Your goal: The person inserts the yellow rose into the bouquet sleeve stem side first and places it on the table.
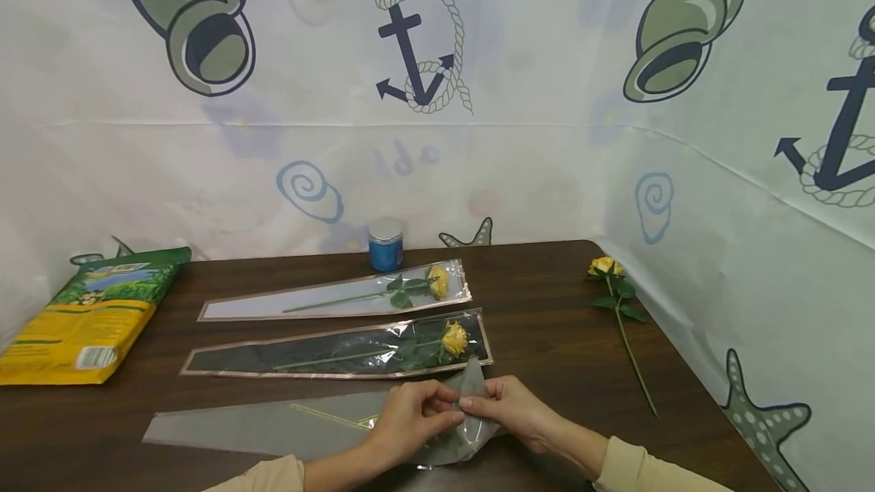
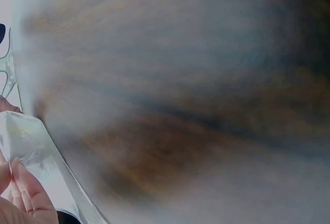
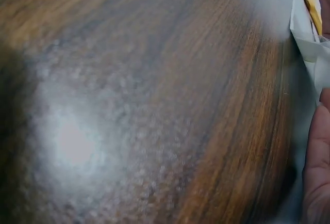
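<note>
A long grey see-through flower sleeve with gold lines printed on it lies along the front of the table. My left hand pinches its wide end between thumb and fingers. Right beside it, my right hand grips the same end, where the film bunches up and stands off the table. In the left wrist view the fingers of the left hand show against the pale film. At the right edge of the right wrist view, part of the right hand lies along the folded film.
Behind the hands lie a black sleeve and a white sleeve, each holding a yellow rose. A loose yellow rose lies at the right edge. A blue jar stands at the back, and a yellow-green bag lies left.
</note>
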A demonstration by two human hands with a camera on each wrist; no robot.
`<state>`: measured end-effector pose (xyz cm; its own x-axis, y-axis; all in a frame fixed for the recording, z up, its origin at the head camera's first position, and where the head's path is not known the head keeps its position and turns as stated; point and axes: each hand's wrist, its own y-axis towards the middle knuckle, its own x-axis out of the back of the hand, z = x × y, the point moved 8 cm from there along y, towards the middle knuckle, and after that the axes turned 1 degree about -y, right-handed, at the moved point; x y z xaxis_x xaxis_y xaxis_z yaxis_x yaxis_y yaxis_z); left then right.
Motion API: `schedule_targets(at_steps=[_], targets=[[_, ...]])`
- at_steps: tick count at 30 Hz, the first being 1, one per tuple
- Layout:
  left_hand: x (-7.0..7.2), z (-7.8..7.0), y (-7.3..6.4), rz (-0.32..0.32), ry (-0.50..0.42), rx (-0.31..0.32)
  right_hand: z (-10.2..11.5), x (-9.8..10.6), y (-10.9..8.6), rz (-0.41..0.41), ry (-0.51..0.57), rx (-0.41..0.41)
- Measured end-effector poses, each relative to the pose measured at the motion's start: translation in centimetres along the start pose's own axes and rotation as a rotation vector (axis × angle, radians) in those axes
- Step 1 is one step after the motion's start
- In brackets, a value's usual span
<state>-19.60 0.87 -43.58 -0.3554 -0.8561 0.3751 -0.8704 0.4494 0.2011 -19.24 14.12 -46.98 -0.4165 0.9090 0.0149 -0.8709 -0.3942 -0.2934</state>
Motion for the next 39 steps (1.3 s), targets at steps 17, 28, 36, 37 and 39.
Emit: schedule_targets(at_steps=[17,28,36,37,39], targets=[[0.9,-0.1,0.2,-0.083,0.003,0.047,-0.6,2.3,-1.4,-0.039,0.039,-0.049],[0.5,-0.5,0.5,-0.098,0.016,0.031,0.5,2.4,-1.6,-0.121,0.107,0.032],[0.5,-0.6,0.4,-0.103,-0.013,0.034,0.2,2.9,-1.4,-0.153,-0.007,0.038],[0.5,-0.6,0.4,-0.105,-0.019,0.035,0.2,3.0,-1.4,-0.157,-0.021,0.036],[0.6,-0.7,0.3,-0.113,-0.037,0.035,0.2,3.2,-1.3,-0.166,-0.049,0.035]])
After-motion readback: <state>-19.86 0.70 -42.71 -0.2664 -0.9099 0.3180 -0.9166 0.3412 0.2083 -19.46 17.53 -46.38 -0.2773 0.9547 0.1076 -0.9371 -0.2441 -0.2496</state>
